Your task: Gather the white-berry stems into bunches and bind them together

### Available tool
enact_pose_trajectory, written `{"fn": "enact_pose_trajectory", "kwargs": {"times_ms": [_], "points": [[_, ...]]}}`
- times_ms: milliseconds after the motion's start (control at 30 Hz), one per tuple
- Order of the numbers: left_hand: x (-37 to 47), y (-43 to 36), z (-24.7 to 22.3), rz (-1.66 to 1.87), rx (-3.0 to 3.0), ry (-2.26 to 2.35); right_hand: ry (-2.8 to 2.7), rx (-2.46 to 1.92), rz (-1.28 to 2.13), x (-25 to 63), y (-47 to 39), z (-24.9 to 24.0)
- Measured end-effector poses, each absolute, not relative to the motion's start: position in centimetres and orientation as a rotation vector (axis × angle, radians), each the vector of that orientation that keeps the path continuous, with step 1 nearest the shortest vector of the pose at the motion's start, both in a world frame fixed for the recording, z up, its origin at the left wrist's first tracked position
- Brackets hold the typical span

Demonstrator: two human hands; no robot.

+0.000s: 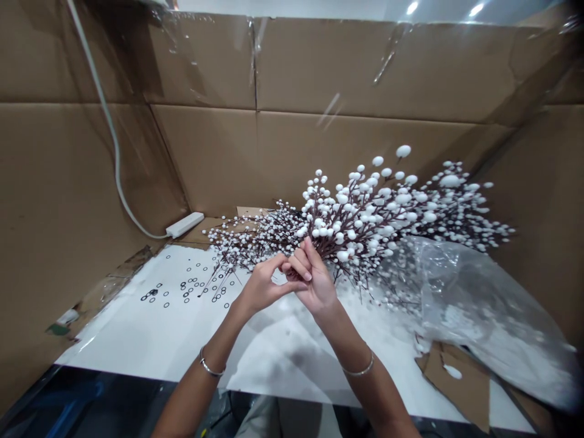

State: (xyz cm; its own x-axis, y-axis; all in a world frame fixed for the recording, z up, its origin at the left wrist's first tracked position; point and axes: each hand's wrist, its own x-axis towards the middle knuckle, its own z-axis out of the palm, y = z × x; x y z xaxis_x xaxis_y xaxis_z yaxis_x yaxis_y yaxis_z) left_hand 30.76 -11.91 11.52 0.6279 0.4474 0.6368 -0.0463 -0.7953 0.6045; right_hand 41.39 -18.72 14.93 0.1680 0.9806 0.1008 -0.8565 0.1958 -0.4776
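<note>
Both hands meet above the middle of the white table sheet. My right hand [314, 283] is closed around the stem ends of a bunch of white-berry branches [365, 207], which fans out up and to the right. Touching it from the left, my left hand [269, 283] has its thumb and fingers curled at the stems beneath the bunch. Whatever lies between its fingertips is too small to make out. Small black rings [187, 292] are scattered on the sheet to the left.
More white-berry branches [255, 234] lie behind the hands. A clear plastic bag [479, 304] and a torn cardboard piece [460, 377] are at the right. A white power strip [185, 224] with a cable sits back left. Cardboard walls [365, 73] surround the table [137, 340].
</note>
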Motion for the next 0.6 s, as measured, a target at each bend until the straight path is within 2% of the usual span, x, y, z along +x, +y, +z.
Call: {"fn": "enact_pose_trajectory", "kwargs": {"times_ms": [333, 600], "points": [[29.6, -10.5, 12.1, 0.769, 1.968, 0.095, -0.342, -0.253, 1.48, 41.5, -19.2, 15.6], [29.9, -10.5, 11.8, 0.865, 1.98, 0.202, -0.353, -0.275, 1.479, 41.3, -18.8, 15.2]]}}
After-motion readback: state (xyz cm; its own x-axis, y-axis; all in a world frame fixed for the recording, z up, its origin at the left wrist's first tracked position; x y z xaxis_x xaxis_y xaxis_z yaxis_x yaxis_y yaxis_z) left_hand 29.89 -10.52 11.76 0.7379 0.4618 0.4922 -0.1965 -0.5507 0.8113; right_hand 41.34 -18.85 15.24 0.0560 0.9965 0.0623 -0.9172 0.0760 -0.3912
